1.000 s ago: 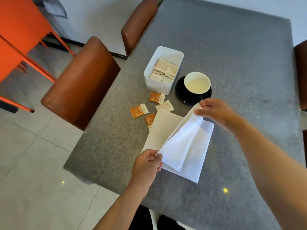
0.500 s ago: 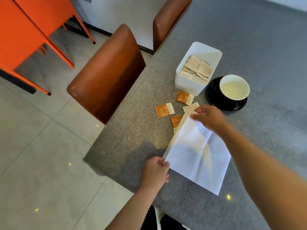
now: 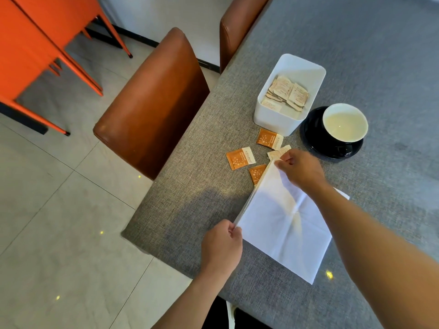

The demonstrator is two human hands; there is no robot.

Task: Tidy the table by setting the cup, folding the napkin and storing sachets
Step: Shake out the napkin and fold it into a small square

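Observation:
A white napkin [image 3: 282, 224] lies folded over on the grey table [image 3: 370, 55]. My left hand [image 3: 222, 246] pinches its near left corner. My right hand [image 3: 300, 168] pinches the far corner, with the forearm crossing the napkin's right side. Several sachets lie loose beyond the napkin: an orange sachet [image 3: 240, 158], another orange sachet [image 3: 269, 139], a third orange sachet [image 3: 257, 173] partly under the napkin, and a pale sachet [image 3: 278, 151] by my right fingers. A white box [image 3: 278, 119] holds several pale sachets. A white cup [image 3: 345, 122] stands on a black saucer [image 3: 318, 141].
Two brown leather chairs [image 3: 152, 108] stand along the table's left edge, the farther chair [image 3: 234, 27] near the wall. Orange furniture [image 3: 35, 36] stands on the tiled floor at the far left. The table's near corner lies just left of my left hand.
The raised half of the napkin has come down to the left onto the other half, and both hands now hold its left edge. The camera view has shifted left.

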